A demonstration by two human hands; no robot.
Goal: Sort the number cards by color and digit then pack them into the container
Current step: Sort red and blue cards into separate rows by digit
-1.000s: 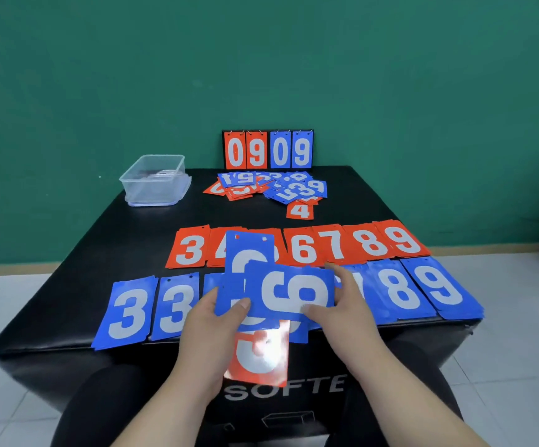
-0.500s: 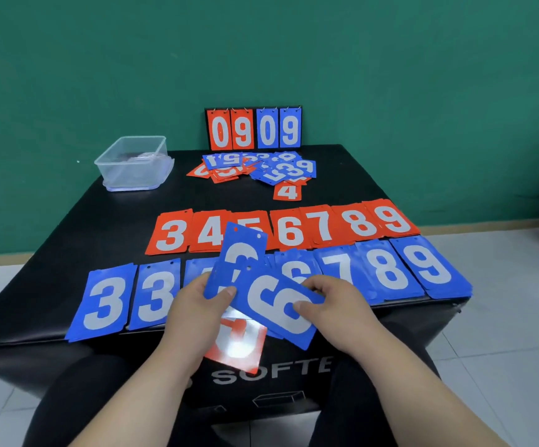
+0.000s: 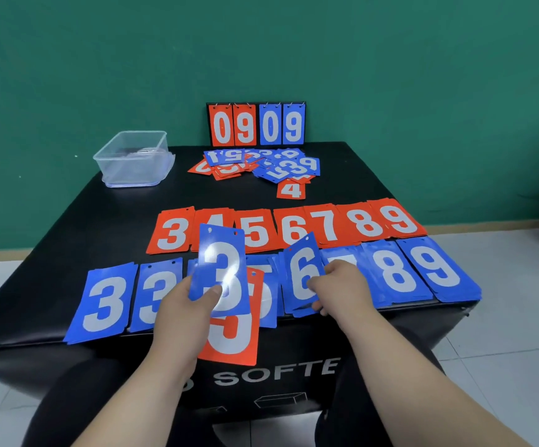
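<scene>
As the right hand [image 3: 342,285] pinches the blue 6 card [image 3: 303,272] by its lower edge, its long axis points away, directly over the sixes in the blue row [image 3: 397,272]. At that row's middle, the left hand [image 3: 181,304] grips a glossy blue 3 card [image 3: 221,262] plus an orange card [image 3: 232,337], both thin, flat rectangles. The clear container [image 3: 132,156] stands well beyond the row.

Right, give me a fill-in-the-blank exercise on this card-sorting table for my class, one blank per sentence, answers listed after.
1. The left hand holds a blue rectangular number card printed with the digit ____.
2. The right hand pinches a second blue card printed with the digit ____.
3. The clear plastic container stands at the far ____ corner of the black table.
4. The upright flip scoreboard at the back reads ____.
Answers: 3; 6; left; 0909.
</scene>
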